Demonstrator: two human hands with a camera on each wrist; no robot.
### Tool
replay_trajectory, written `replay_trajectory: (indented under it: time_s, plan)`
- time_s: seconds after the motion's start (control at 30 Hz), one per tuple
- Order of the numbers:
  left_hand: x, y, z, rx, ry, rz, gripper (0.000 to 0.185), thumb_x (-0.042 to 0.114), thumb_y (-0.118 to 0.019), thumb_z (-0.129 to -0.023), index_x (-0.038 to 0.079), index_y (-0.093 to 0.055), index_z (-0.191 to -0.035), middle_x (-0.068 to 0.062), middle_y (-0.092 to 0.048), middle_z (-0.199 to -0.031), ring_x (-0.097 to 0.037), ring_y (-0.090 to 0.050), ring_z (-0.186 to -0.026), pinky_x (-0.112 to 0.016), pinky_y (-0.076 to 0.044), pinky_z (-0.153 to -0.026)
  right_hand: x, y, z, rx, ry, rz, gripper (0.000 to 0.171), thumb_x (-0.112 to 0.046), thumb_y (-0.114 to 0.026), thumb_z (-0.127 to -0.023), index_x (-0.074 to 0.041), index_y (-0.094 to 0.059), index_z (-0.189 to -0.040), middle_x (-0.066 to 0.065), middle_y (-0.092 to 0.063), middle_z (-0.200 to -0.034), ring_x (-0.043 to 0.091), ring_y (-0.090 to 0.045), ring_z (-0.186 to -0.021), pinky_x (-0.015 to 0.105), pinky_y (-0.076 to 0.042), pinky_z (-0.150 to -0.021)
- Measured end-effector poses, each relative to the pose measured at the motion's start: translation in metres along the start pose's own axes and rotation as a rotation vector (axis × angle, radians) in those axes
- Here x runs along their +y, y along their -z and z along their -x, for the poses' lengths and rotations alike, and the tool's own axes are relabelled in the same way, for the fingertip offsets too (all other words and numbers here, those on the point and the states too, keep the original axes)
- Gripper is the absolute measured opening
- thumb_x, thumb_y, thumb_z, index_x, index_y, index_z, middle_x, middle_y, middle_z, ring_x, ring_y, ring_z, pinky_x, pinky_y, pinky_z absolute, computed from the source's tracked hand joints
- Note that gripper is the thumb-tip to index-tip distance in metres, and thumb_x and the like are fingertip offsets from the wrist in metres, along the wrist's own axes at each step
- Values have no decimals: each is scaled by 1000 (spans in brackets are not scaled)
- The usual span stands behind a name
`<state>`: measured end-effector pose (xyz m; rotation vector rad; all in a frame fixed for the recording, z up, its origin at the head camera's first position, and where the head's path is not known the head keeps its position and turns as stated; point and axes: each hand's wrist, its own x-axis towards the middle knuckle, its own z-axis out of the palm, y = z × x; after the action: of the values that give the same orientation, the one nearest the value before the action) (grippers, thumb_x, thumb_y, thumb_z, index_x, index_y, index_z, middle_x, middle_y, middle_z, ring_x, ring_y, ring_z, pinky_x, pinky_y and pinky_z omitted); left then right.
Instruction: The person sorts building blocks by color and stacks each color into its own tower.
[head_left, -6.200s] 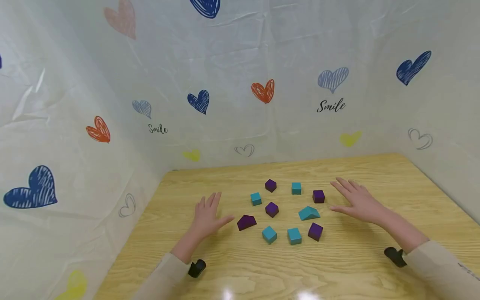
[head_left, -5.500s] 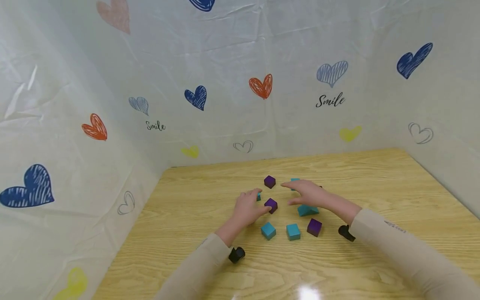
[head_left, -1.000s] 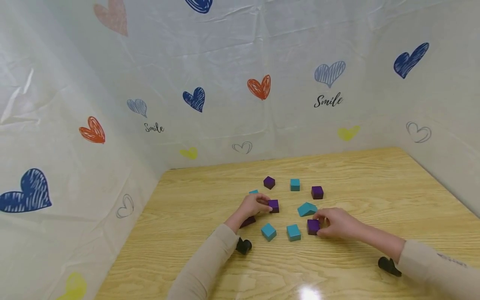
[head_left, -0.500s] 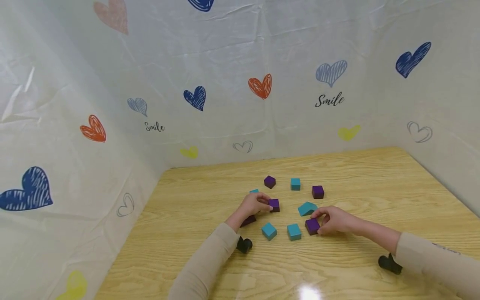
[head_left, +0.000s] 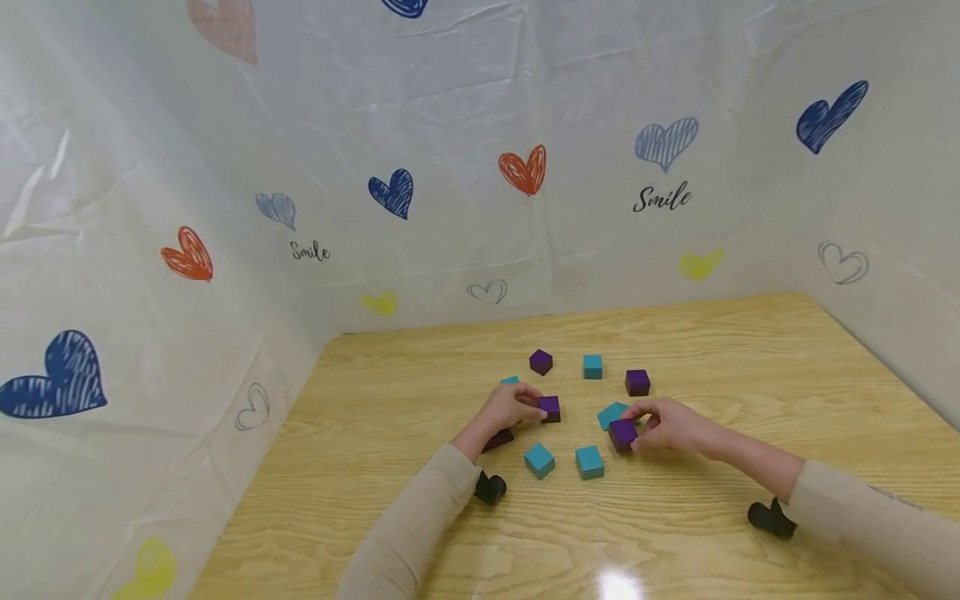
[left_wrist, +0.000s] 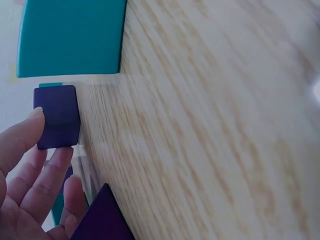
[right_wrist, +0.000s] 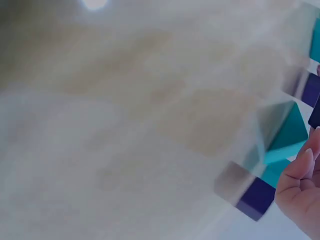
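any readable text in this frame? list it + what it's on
"Smile" in black script on the white backdrop sheet, under the pale blue heart, right of centre.
"Smile" again, smaller, on the same sheet under the left pale blue heart.
Dark marking on the right sleeve: too small to read.
The blocks and the wooden table show no text.

Bare wooden bench [head_left: 720,350] lies wide on every side of the small block cluster. Inside it, two teal wooden cubes [head_left: 539,460] (side by side, nearest the person) narrow the gap between both wrists.
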<state>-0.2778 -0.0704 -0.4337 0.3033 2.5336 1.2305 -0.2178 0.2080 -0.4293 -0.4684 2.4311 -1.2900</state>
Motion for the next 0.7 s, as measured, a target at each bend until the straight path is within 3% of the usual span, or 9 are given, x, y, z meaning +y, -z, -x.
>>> replay_trajectory:
  time_s: [0.17, 0.37, 0.7]
  plan:
    - [1, 1, 0, -3, 9, 2, 33, 17, -73, -78, 8, -64, -108, -7, -67, -101, -18, -61, -91, -28, -49, -74, -11, 5, -8, 44, 4, 15, 45, -15, -74, -74, 5, -56, -110, 13, -57, -99, 17, -50, -72, 28, -42, -59]
    - [-1, 1, 0, -1, 15, 6, 32, 17, -74, -78, 9, -65, -108, -6, -67, -100, -17, -61, -89, -28, -49, -72, -17, 7, -24, 131, 63, 140, 39, -15, -74, -74, 2, -61, -106, 10, -58, -94, 16, -46, -70, 27, -39, -58]
    - [-1, 0, 0, 7, 20, 0, 32, 18, -73, -78, 10, -65, -107, -5, -66, -100, -17, -60, -91, -28, -48, -73, -25, -4, -52, 148, 59, 160, 39, -16, -73, -76, 2, -62, -109, 13, -61, -101, 17, -53, -78, 29, -44, -64]
